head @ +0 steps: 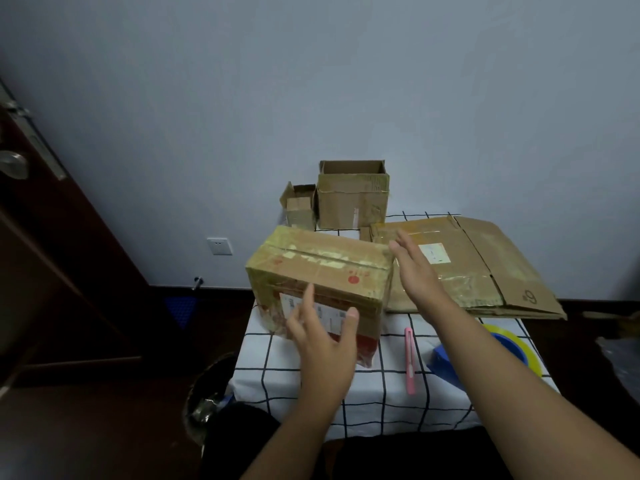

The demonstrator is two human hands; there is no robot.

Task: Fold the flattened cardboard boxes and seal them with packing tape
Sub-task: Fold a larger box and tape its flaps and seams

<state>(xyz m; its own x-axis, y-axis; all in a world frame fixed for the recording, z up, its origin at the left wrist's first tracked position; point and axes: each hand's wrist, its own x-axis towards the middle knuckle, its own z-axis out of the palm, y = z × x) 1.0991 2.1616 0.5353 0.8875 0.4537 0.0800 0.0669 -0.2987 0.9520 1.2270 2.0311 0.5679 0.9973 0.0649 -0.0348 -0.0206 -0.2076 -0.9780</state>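
Observation:
A closed cardboard box [325, 271] with yellowed tape along its top seam sits on the left part of the checked tablecloth [311, 382]. My left hand [323, 344] is spread open against its near face, over the shipping label. My right hand [414, 271] is held flat with straight fingers beside the box's right end; whether it touches the box I cannot tell. A stack of flattened cardboard boxes [485, 268] lies to the right. A roll of yellow packing tape in a blue dispenser [512, 348] sits near my right forearm, partly hidden by it.
A pink utility knife [409, 358] lies on the cloth between my arms. Two open-topped cardboard boxes, a large one [353, 199] and a small one [299, 206], stand at the back against the wall. A dark door [52, 237] is at the left.

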